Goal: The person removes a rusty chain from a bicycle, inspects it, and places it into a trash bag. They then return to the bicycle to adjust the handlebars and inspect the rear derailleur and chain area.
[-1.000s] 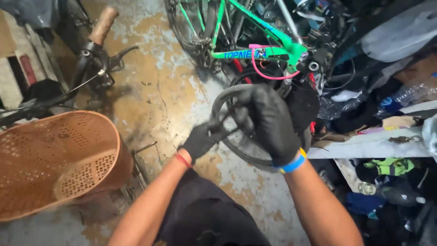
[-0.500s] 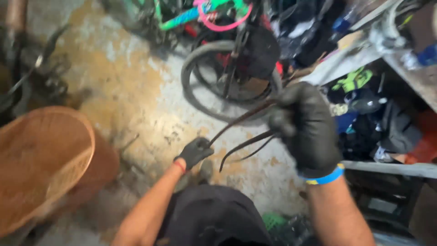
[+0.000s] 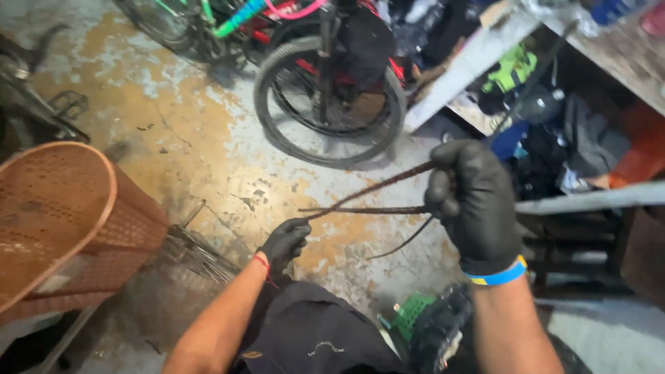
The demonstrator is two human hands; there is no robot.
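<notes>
Both my hands wear black gloves. My right hand (image 3: 472,201) is raised at the right, closed around a dark bicycle chain (image 3: 374,201) that runs leftward in two strands. My left hand (image 3: 284,242) sits lower, near the middle, pinching the chain's near end. A loose tail of the chain (image 3: 405,242) curves down below my right hand. A blue and yellow band circles my right wrist, a red string my left.
A small bicycle wheel (image 3: 329,104) stands upright on the stained concrete floor ahead, with green and pink bicycle frames (image 3: 235,21) behind. A brown woven basket (image 3: 62,221) is at the left. Cluttered shelves (image 3: 554,104) fill the right. A wire rack (image 3: 197,253) lies by the basket.
The view has swung down and left. My right hand has pulled the chain out away from the wheel, and the strands now stretch straighter between my hands.
</notes>
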